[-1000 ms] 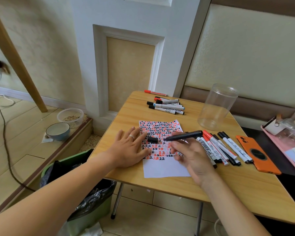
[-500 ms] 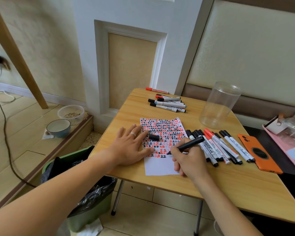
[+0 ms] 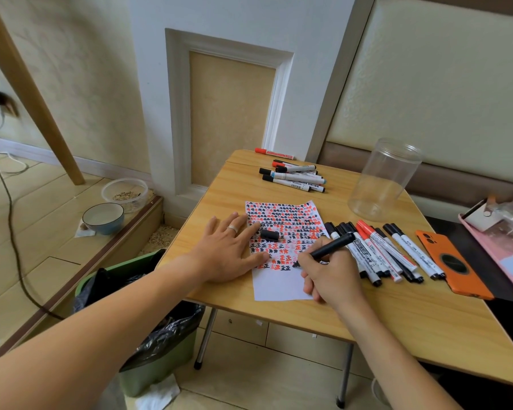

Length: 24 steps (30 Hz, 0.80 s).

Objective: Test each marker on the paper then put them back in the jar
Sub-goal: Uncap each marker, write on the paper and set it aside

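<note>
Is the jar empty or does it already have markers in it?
Empty. The clear jar stands upright on the table with nothing visible through its wall; the markers all lie outside it.

left hand (image 3: 228, 250) flat; right hand (image 3: 332, 276) curled

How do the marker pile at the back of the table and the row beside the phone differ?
The back pile lies crosswise, far from both hands; the row by the phone fans diagonally beside the right hand. The back pile looks smaller than the row. Both mix red and black caps, and neither is in the jar.
</note>
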Motion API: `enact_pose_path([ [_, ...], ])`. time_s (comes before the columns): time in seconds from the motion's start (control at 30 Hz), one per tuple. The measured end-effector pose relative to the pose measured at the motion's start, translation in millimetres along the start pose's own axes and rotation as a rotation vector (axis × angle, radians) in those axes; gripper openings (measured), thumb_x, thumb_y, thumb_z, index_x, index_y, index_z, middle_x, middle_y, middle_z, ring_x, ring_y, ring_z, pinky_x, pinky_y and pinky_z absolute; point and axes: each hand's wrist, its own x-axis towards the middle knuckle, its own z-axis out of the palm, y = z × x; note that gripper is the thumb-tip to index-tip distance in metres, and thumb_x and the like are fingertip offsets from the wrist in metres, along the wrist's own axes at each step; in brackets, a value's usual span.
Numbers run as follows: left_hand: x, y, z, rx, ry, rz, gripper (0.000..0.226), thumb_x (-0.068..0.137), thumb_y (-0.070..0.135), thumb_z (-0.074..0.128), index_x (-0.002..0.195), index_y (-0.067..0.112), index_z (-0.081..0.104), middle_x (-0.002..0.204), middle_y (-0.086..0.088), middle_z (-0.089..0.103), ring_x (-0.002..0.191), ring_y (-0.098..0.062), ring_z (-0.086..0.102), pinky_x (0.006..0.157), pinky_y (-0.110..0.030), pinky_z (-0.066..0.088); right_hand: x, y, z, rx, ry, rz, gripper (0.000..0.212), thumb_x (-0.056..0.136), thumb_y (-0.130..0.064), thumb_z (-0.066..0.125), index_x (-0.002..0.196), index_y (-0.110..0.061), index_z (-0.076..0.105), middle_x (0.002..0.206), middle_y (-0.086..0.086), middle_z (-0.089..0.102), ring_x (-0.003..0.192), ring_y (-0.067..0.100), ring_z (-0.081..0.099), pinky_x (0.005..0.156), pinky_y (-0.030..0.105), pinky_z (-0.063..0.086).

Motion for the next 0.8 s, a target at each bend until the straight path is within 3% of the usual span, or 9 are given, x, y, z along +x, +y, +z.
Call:
enact_pose_path([
  [0.37, 1.6, -1.6, 1.9, 0.005, 0.017, 0.004, 0.105, 0.072, 0.092, -0.008, 0.162, 0.037, -0.004, 0.171, 0.002, -0.007, 0.156, -0.019, -0.015, 0.125, -0.051, -0.011, -1.2, -0.1, -1.2, -0.027, -0.007, -0.001, 0.015, 0.092, -0.015, 0.070, 0.079, -0.013, 0.062, 0.059, 0.018, 0.066, 0.045, 0.032, 0.059, 0.046, 0.032, 0.046],
  [0.57, 0.9, -0.3, 0.3, 0.009, 0.011, 0.000, 0.092, 0.084, 0.083, 0.007, 0.162, 0.037, -0.004, 0.171, 0.002, -0.007, 0.156, -0.019, -0.015, 0.125, -0.051, -0.011, -2.5, -3.2, -1.8, -0.017, -0.003, 0.010, 0.014, 0.092, -0.012, 0.069, 0.080, -0.010, 0.062, 0.061, 0.018, 0.065, 0.043, 0.026, 0.058, 0.045, 0.031, 0.046],
  [0.8, 2.6, -2.9, 2.7, 0.011, 0.013, 0.006, 0.098, 0.078, 0.089, 0.000, 0.161, 0.038, -0.004, 0.171, 0.003, -0.007, 0.156, -0.019, -0.015, 0.125, -0.050, -0.012, -2.4, -3.3, -1.9, -0.033, 0.002, 0.002, 0.018, 0.093, -0.012, 0.069, 0.077, -0.008, 0.062, 0.060, 0.019, 0.066, 0.041, 0.029, 0.058, 0.046, 0.033, 0.049],
])
